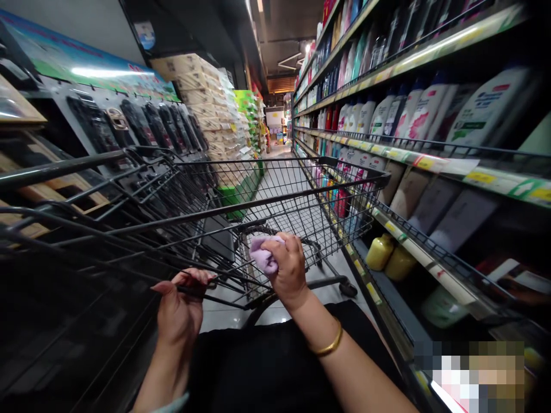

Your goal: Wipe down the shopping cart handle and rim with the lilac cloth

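A black wire shopping cart [253,203] stretches across the aisle in front of me. My right hand [289,269] is closed around a bunched lilac cloth [264,255], which it holds against or just over the cart's near wire part; contact is hard to make out. A gold bangle [330,343] circles the right wrist. Lower and to the left, my left hand [183,304] has its fingers curled over a thin dark bar of the cart, with the thumb sticking out to the side.
Shelves of shampoo bottles [491,109] run along the right, with yellow bottles [381,252] on a low level. To the left hang packaged belts [142,120] beside stacked cartons [206,109]. Tiled floor [279,166] leads down the aisle. A cart wheel [348,288] stands near the right shelf.
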Tool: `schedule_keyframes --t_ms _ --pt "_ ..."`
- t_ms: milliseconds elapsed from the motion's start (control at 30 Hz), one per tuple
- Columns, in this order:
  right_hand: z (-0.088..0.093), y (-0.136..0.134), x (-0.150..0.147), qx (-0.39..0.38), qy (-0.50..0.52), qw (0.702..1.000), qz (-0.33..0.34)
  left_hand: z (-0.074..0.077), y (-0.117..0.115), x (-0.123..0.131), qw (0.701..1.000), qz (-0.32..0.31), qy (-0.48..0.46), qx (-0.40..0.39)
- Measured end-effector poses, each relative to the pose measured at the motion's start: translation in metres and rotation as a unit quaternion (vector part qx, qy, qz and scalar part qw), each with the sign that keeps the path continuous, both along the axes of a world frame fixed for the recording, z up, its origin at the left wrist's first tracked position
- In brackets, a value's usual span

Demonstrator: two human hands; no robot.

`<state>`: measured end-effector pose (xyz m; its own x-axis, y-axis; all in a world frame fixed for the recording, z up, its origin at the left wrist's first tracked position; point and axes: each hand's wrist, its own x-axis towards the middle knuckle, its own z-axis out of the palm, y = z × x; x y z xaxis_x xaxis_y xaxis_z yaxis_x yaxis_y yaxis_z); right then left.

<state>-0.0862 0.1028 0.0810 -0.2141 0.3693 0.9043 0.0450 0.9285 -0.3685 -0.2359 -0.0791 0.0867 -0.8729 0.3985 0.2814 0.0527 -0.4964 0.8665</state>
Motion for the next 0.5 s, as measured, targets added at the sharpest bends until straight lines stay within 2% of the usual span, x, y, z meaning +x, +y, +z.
schedule_keyframes --t_ms 133,267,367,500 --pt "-0.018 -0.008 -0.012 0.019 -0.074 0.997 0.020 0.000 0.002 -0.003 0.999 -0.042 -0.012 -0.005" --pt "-0.034 -0.012 -0.021 0.013 -0.117 0.993 0.018 0.001 0.007 -0.005 0.999 -0.046 -0.006 0.007" --pt "-0.034 -0.008 -0.019 -0.008 -0.118 0.992 0.032 0.000 0.011 -0.005 0.999 -0.039 0.006 0.013" --pt "-0.030 -0.004 -0.016 0.000 -0.128 0.991 0.036 -0.004 0.013 -0.007 0.999 -0.035 0.011 0.023"
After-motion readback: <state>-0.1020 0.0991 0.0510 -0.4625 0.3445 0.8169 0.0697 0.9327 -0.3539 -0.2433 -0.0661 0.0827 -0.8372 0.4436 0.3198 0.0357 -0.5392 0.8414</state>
